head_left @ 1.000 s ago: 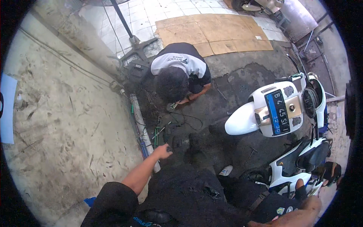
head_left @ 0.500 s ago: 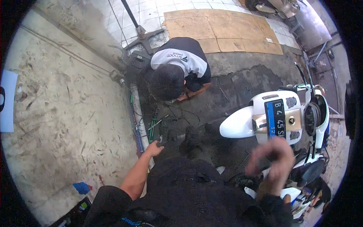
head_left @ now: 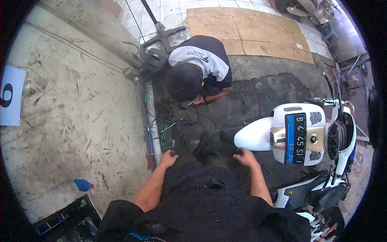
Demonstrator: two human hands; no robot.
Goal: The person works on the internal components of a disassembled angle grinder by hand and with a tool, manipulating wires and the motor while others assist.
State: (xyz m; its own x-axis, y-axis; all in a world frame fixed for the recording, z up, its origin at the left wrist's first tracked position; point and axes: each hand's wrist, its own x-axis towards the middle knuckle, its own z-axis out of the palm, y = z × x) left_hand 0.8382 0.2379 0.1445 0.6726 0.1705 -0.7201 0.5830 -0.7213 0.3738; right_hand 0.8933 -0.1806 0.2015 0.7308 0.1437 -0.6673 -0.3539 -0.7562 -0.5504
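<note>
My left hand [head_left: 168, 159] is out at the lower middle, fingers curled round something dark I cannot make out, just right of a grey pipe [head_left: 151, 119]. Level with it, my right hand [head_left: 246, 158] is also curled, with dark, unclear material at its fingertips, below the white front fender [head_left: 252, 135] of a scooter [head_left: 314, 126]. Beyond my hands, green-handled tools [head_left: 165, 132] lie on the dark floor. A crouching co-worker [head_left: 205, 60] bends over a small metallic item [head_left: 186, 103] with a hand on or beside it.
A dirty wall [head_left: 72, 113] runs along my left, with a black tool case [head_left: 54, 224] and blue rag [head_left: 82, 185] low down. A stand base [head_left: 160, 40] and cardboard [head_left: 248, 30] lie at the back. More scooters fill the right side and far corner.
My right hand has swung from the lower right, up and leftward, to sit level with my left, which moved slightly up and leftward. My view has shifted a little; the co-worker stays crouched.
</note>
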